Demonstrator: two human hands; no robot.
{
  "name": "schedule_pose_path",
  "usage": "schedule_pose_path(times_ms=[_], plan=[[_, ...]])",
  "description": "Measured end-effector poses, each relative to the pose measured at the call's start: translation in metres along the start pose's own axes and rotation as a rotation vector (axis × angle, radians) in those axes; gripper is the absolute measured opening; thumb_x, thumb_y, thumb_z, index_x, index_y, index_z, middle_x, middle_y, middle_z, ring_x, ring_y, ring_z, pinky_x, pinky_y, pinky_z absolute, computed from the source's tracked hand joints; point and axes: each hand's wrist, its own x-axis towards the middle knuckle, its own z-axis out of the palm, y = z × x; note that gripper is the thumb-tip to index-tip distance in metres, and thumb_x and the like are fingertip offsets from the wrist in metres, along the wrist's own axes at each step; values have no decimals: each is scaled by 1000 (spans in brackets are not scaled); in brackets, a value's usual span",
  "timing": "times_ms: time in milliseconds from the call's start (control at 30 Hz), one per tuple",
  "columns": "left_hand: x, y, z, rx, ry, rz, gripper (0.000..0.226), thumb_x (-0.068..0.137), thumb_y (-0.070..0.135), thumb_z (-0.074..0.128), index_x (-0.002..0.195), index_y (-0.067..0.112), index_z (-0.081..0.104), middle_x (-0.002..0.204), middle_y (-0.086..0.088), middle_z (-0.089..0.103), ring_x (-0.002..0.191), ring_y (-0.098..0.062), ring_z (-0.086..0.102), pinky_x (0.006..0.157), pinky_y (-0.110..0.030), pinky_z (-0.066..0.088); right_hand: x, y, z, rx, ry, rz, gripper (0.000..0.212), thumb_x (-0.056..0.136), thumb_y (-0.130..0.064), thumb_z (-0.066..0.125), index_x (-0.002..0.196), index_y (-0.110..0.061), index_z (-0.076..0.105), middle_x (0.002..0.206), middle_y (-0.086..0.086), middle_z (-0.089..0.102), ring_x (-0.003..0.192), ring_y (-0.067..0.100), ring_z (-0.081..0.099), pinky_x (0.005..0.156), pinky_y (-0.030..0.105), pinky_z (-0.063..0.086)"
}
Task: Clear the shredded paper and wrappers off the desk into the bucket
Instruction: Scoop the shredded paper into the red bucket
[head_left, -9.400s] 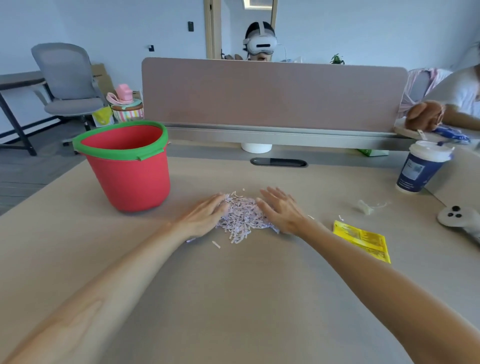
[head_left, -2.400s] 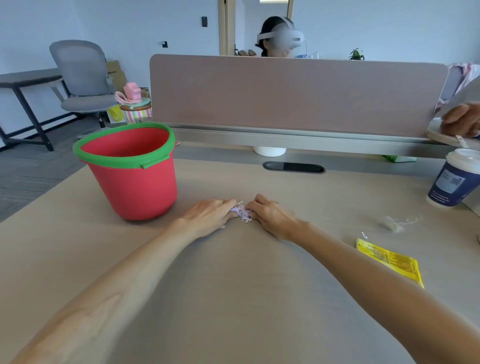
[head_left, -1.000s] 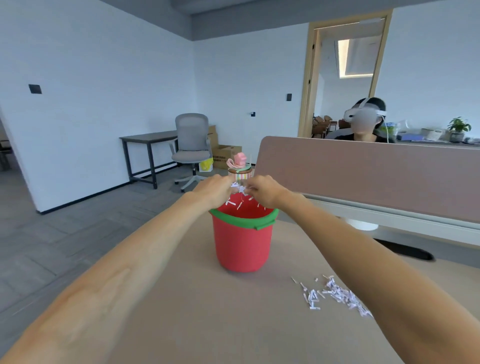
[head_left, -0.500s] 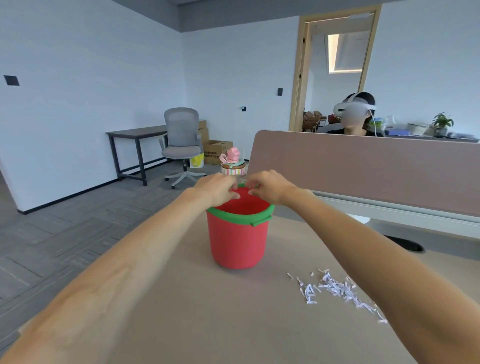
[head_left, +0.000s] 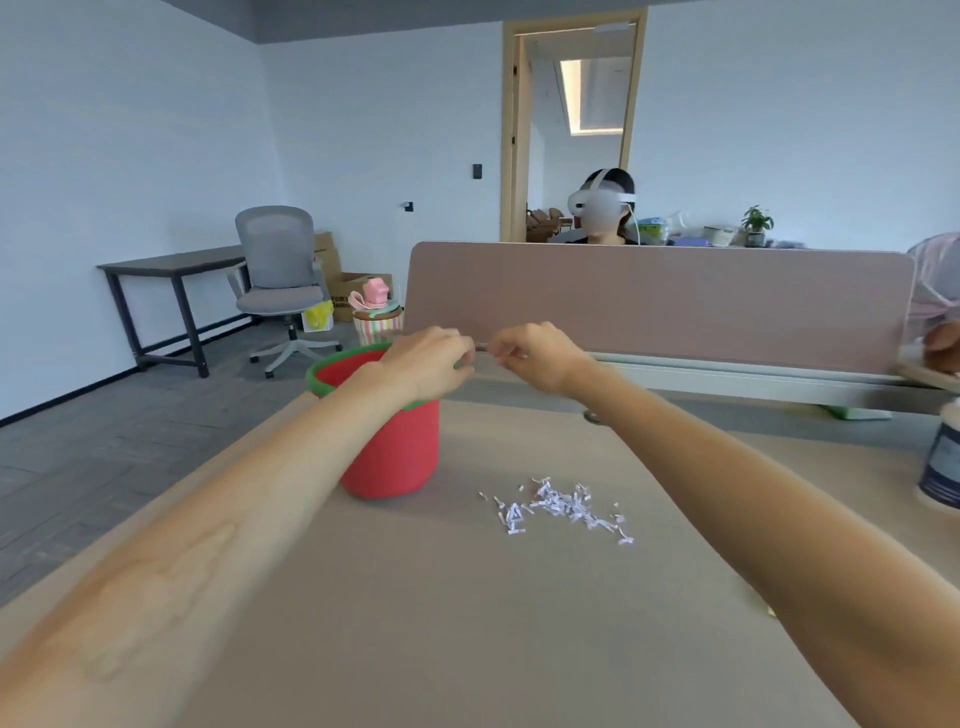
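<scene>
Beige surface (head_left: 467, 613) carries a red bucket (head_left: 400, 457) with green rim near its left edge. Left hand (head_left: 426, 364) held above the bucket, right hand (head_left: 535, 356) just to its right; both loosely curled, fingertips nearly meeting, whether anything is pinched cannot be told. Thin scatter of shredded paper (head_left: 558, 506) lies on the surface just right of the bucket
</scene>
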Motion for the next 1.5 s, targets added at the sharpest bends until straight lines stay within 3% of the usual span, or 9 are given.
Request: schedule_pose_path(times_ms=[233,400,467,567,767,967,1100,1300,1500], plan=[[-3,69,79,-134,-257,118,30,95,26,45,122,19,56,130,-3,53,124,-25,49,97,-37,43,-99,75,23,-4,-118,205,22,94,-14,51,110,-12,65,111,9,68,103,29,60,90,38,47],[-20,83,127,-177,-450,43,37,100,33,36,127,10,48,136,-9,47,129,-27,44,98,-34,38,-150,102,57,32,-198,301,30,97,-22,45,122,-12,60,127,10,61,119,29,54,101,39,42],[-31,83,145,-268,-528,-23,53,101,43,31,145,14,32,157,-5,23,145,-21,23,114,-34,23,-166,101,71,70,-266,347,42,99,-32,40,135,-12,47,143,12,45,134,29,39,111,39,31],[-48,79,168,-402,-539,-100,65,99,50,28,153,17,10,162,4,-6,149,-12,3,119,-31,6,-180,96,93,28,-366,361,58,96,-50,30,144,-18,26,151,8,27,143,28,21,116,43,21],[-47,75,195,-280,-523,-54,70,98,54,18,153,15,-2,161,1,-12,147,-10,-14,121,-35,-7,-159,93,129,-109,-436,306,73,94,-58,10,151,-13,-1,161,4,-1,149,23,-5,119,52,2],[-36,72,197,-389,-493,17,69,99,50,22,153,15,-2,161,5,-10,147,-6,-10,120,-28,-5,-127,92,142,22,-434,255,63,99,-46,10,151,-13,-7,161,1,4,149,14,-2,121,42,-2],[-41,58,198,-544,-354,-5,59,101,40,31,153,17,13,162,5,5,147,-3,1,116,-19,-1,-119,99,136,274,-316,285,54,102,-30,19,152,-18,0,158,1,22,147,16,16,121,33,5],[-53,52,199,-327,-407,-66,61,101,44,23,153,13,11,162,1,2,149,-10,-3,120,-32,-3,-120,94,138,70,-455,173,53,101,-34,18,151,-22,8,160,1,15,148,10,7,121,35,3],[-48,63,187,-347,-488,44,70,97,57,22,153,20,6,162,7,0,149,-11,-4,120,-33,-2,-142,96,116,185,-309,210,60,91,-44,45,145,-21,33,151,2,37,136,23,37,113,40,31]])
